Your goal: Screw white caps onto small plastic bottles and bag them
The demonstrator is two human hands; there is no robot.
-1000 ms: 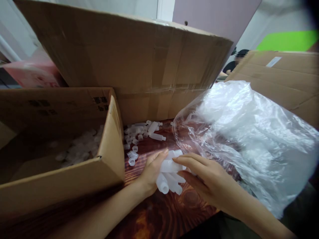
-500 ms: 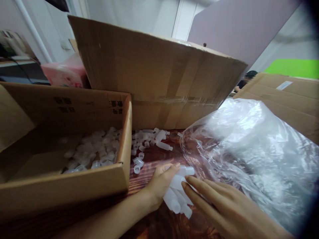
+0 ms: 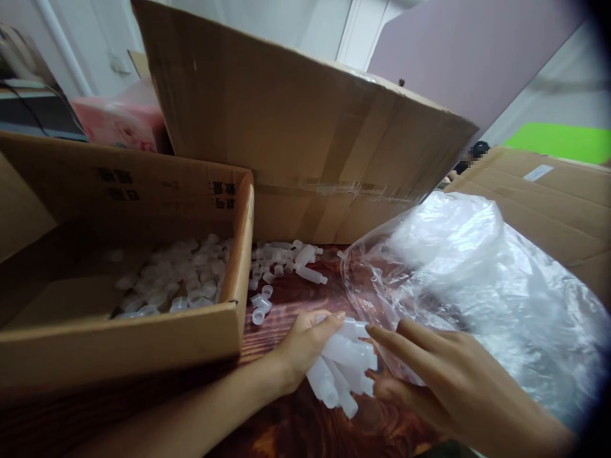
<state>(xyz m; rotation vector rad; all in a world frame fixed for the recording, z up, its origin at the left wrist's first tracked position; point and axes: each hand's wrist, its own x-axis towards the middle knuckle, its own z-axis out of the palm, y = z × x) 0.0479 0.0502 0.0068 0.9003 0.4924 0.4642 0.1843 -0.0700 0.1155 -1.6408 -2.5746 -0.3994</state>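
My left hand (image 3: pixel 310 340) is wrapped round a bunch of small translucent white plastic bottles (image 3: pixel 341 356), held above the dark wooden table (image 3: pixel 281 420). Their necks point right and toward me. Close by on the right, my right hand (image 3: pixel 429 369) has its index finger and thumb apart, with the fingertips at the necks of the bunch. I see nothing gripped in it. Whether the fingertips press on the necks is hard to make out. Beyond my left hand, loose translucent caps (image 3: pixel 260 305) and a few more bottles (image 3: pixel 311 275) lie on the table.
A cardboard box (image 3: pixel 124 334) holding many translucent caps (image 3: pixel 184 277) stands on the left. A large carton (image 3: pixel 286 127) rises behind. Clear plastic bagging (image 3: pixel 458 267) spreads over the right side, before another carton (image 3: pixel 563 203). Part of a person (image 3: pixel 477 152) shows far back.
My right hand has shifted a little right, and its thumb and index finger have parted. The bottles' ends show more fully. My left hand keeps its hold; the view has tilted slightly.
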